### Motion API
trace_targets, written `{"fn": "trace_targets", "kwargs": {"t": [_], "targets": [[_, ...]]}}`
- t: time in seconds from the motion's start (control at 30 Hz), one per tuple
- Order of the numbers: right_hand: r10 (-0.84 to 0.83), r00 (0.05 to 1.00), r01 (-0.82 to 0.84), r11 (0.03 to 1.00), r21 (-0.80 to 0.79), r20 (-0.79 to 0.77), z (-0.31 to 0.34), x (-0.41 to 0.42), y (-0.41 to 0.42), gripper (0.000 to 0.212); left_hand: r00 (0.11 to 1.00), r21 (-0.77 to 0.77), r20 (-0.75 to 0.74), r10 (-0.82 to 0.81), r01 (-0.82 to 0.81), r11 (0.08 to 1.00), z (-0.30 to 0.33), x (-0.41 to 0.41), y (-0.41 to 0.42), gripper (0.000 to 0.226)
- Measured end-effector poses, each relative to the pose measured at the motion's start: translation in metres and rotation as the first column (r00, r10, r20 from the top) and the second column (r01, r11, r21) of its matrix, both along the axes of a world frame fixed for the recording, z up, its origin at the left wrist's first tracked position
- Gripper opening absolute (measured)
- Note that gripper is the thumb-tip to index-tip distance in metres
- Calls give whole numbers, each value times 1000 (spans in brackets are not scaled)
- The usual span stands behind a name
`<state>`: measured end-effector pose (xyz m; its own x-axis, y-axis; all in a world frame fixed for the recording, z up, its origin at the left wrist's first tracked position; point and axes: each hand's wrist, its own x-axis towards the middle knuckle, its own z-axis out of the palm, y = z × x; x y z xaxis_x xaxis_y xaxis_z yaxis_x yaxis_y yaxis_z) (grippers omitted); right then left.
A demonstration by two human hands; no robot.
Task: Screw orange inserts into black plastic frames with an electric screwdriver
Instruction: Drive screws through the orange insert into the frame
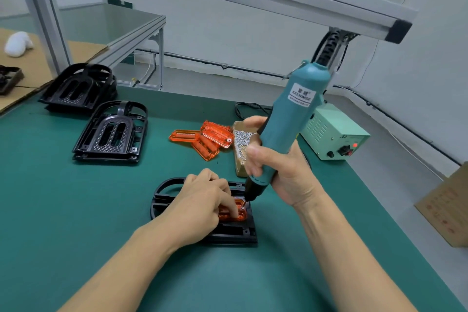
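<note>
Writing: white label on the electric screwdriver (288,119) reads KEENWISE; "LED" shows on the pale green power box (334,138), far right.
Right hand (276,167): fingers wrapped round the teal barrel, its tip down on the orange insert (234,211).
Left hand (202,205): fingers bent, pressing that insert into the black frame (228,234), near centre.
Edges: green mat (76,210) lies open on the near left; its right edge runs past a cardboard box (448,208).
Shapes: glossy translucent spare inserts (205,140); dimpled, arched stacked frames (111,132) far left; loose screws (240,140) in a tray.
</note>
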<state>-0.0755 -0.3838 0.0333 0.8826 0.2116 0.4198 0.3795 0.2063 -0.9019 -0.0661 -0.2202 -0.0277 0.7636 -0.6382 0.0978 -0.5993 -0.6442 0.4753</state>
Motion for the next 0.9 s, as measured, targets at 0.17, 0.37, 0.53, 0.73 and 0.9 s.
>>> {"fn": "trace_targets", "kwargs": {"t": [0.17,0.37,0.53,0.73,0.9], "targets": [[-206,979,190,899,394,-3,2,-1,-13,27,1000,3,-10,5,-5,1000,0,1,-1,50],[-526,845,478,658,582,-99,-11,-1,-29,22,998,-69,-38,41,-43,997,13,-1,2,46],[-601,787,547,575,608,-140,-17,0,-38,17,980,-243,8,201,-193,951,42,26,-17,25],[-625,769,561,559,611,-134,-16,-1,-43,16,960,1,148,237,-240,971,42,76,-87,15],[-647,750,580,546,605,-137,-15,-4,-47,16,919,190,274,283,-340,921,20,92,-110,12]]}}
